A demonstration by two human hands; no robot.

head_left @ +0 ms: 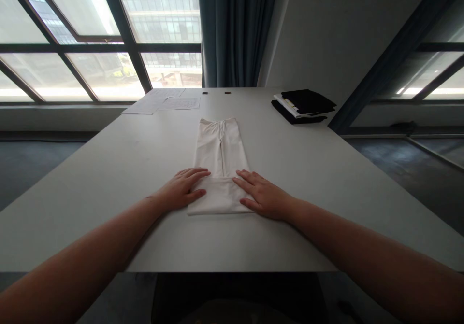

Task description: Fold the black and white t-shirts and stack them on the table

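Fingers flat and held loosely together on both sides: I note the left hand (183,189) and the right hand (261,196) pressing palm-down on the folded-over near end of the white garment (221,155), nothing pinched. Garment lies lengthwise mid-table, folded narrow, near end towards the table's (108,179) near edge (looks like trousers, waistband at far end). Papers (166,103) sit at the far edge, left; a black stack (304,104) sits by the far right corner.
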